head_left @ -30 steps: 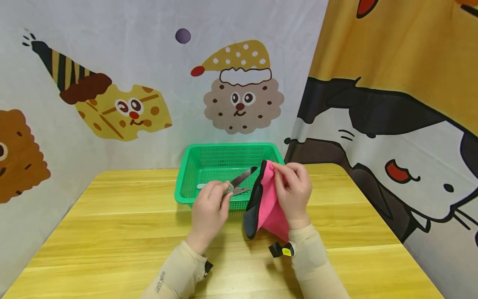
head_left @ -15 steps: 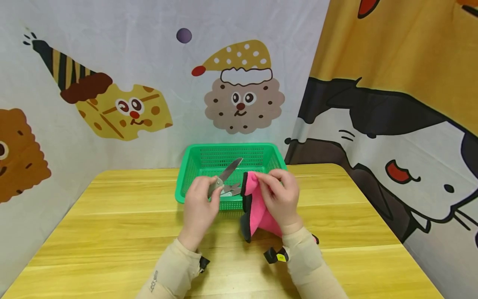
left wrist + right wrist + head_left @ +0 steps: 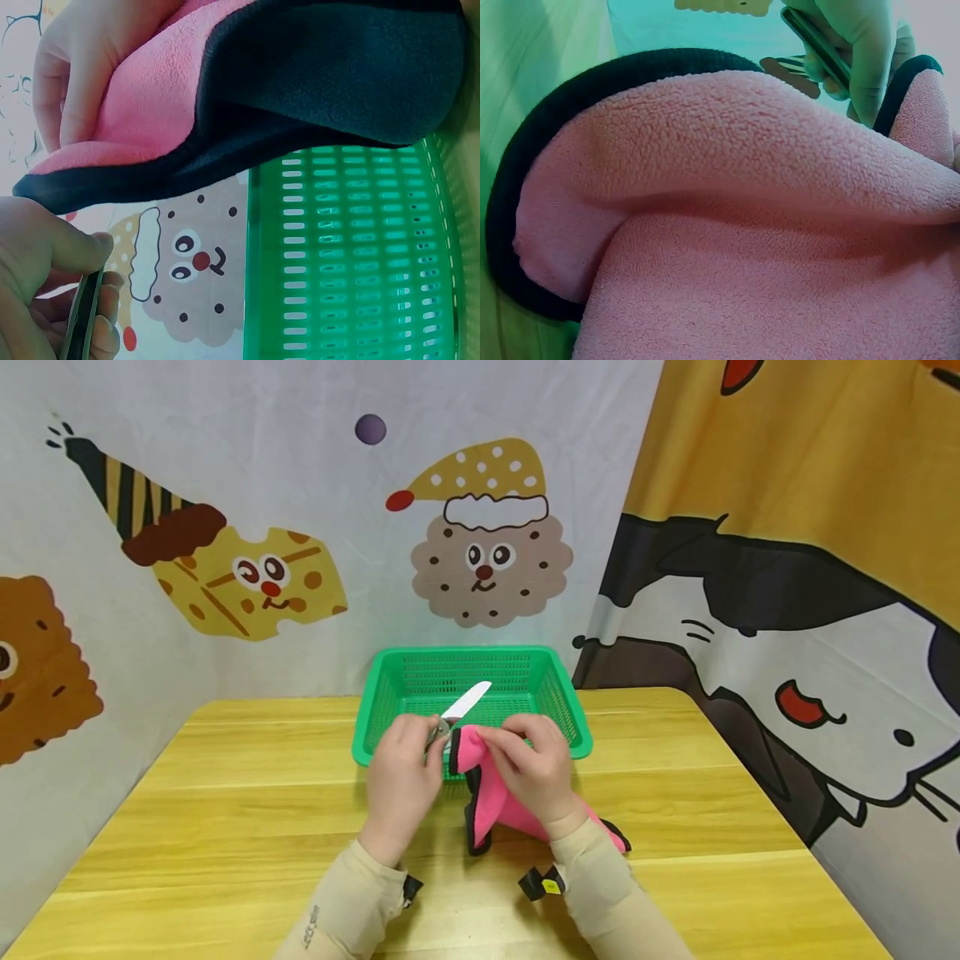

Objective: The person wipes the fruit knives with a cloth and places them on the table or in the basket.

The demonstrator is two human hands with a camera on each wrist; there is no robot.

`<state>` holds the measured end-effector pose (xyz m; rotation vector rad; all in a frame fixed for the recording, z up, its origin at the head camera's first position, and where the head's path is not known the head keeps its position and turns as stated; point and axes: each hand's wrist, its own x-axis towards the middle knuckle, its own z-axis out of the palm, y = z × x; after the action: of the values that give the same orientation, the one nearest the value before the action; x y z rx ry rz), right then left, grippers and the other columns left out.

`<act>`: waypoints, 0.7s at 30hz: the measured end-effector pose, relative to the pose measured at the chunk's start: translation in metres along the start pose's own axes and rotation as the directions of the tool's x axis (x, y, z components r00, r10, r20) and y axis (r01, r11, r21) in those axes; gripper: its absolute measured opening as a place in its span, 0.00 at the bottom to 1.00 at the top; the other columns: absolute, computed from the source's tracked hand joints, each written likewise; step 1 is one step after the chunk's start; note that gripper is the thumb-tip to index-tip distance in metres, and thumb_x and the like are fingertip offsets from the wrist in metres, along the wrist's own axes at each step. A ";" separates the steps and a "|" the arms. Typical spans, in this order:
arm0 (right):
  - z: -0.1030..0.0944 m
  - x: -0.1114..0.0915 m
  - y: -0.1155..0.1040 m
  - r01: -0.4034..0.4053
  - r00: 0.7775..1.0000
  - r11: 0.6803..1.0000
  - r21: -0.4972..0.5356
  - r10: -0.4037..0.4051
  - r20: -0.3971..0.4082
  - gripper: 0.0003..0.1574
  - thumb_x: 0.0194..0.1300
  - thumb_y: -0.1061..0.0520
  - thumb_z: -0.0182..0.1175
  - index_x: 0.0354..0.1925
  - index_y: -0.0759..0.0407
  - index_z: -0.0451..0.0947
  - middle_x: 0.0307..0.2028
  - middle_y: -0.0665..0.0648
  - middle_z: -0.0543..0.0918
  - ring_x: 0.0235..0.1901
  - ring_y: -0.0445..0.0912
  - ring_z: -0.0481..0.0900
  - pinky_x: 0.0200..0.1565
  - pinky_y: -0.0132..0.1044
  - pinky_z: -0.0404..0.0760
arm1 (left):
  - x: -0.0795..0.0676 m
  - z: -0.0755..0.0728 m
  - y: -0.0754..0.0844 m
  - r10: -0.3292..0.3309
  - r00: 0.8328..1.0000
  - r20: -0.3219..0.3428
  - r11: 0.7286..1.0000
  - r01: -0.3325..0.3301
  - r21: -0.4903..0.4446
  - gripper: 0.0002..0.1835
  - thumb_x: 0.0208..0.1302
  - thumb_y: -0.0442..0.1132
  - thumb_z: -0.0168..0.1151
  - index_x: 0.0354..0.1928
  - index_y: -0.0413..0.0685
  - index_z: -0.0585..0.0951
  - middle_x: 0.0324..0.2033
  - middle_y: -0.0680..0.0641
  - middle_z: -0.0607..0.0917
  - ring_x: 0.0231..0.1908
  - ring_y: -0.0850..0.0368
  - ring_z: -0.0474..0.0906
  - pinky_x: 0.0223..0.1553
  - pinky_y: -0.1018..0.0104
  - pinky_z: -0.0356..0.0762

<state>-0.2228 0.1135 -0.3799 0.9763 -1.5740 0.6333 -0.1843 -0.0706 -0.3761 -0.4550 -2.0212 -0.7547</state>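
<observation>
In the head view my left hand (image 3: 405, 777) grips a folding knife by its slim handle, the bright steel blade (image 3: 468, 700) pointing up and right over the basket. The handle (image 3: 84, 315) shows between thumb and fingers in the left wrist view. My right hand (image 3: 536, 768) pinches a pink cloth (image 3: 504, 800) with black edging near one corner. That corner overlaps the left fingertips, close beside the knife's pivot. The rest of the cloth (image 3: 727, 157) hangs in folds below the right hand, and its dark grey reverse shows in the left wrist view.
A green plastic basket (image 3: 360, 727) stands at the table's back, right behind both hands. Silvery metal pieces in it are mostly hidden by the left hand. The wooden table (image 3: 225, 827) extends to both sides, with a printed curtain (image 3: 285, 460) behind it.
My right hand has brought the cloth left and down towards the knife, so its corner now meets the left fingertips. The left hand has shifted slightly left, turning the blade more upward.
</observation>
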 end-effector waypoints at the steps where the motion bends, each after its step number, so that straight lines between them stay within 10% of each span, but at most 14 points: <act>1: 0.000 0.000 0.000 0.001 1.000 1.000 0.003 -0.001 0.001 0.07 0.68 0.59 0.63 0.40 0.55 0.88 0.29 0.54 0.76 0.24 0.47 0.73 0.27 0.40 0.74 | 0.000 0.000 0.000 0.006 1.000 -0.004 1.000 -0.006 -0.002 0.14 0.51 0.24 0.74 0.39 0.36 0.81 0.35 0.41 0.83 0.35 0.44 0.81 0.35 0.54 0.81; 21: 0.005 0.000 -0.008 -0.020 0.999 1.000 0.022 0.021 -0.027 0.05 0.66 0.58 0.66 0.38 0.57 0.88 0.29 0.54 0.78 0.26 0.47 0.76 0.29 0.40 0.76 | -0.006 0.015 0.004 0.096 0.995 -0.006 0.982 -0.096 -0.162 0.12 0.51 0.23 0.71 0.36 0.37 0.78 0.33 0.42 0.81 0.35 0.47 0.80 0.40 0.57 0.81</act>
<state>-0.2184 0.1050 -0.3822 0.9645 -1.5581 0.6764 -0.1877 -0.0579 -0.3857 -0.6422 -1.9324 -0.8623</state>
